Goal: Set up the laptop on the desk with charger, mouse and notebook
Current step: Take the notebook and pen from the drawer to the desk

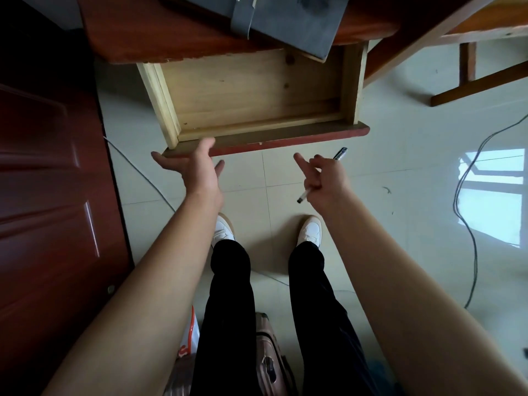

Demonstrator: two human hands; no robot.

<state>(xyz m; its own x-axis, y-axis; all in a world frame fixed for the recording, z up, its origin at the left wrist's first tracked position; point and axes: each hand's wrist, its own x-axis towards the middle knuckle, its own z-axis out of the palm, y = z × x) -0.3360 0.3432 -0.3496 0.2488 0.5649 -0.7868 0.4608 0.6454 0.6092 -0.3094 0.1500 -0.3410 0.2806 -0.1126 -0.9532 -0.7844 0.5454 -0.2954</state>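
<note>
A wooden drawer (257, 92) stands pulled out from the red-brown desk (148, 32), and nothing shows inside it. My left hand (197, 167) has straight fingers touching the left end of the drawer's red front board (285, 140). My right hand (323, 175) is just in front of the drawer, apart from it, with its fingers curled round a pen (340, 153); its index finger sticks out. A dark grey notebook (288, 21) lies on the desk and overhangs its front edge above the drawer.
A dark red door (48, 181) stands close on the left. A black cable (468, 195) trails over the pale tiled floor on the right. A wooden frame (471, 81) stands at the right. A pink suitcase (268, 358) and a bag lie by my feet.
</note>
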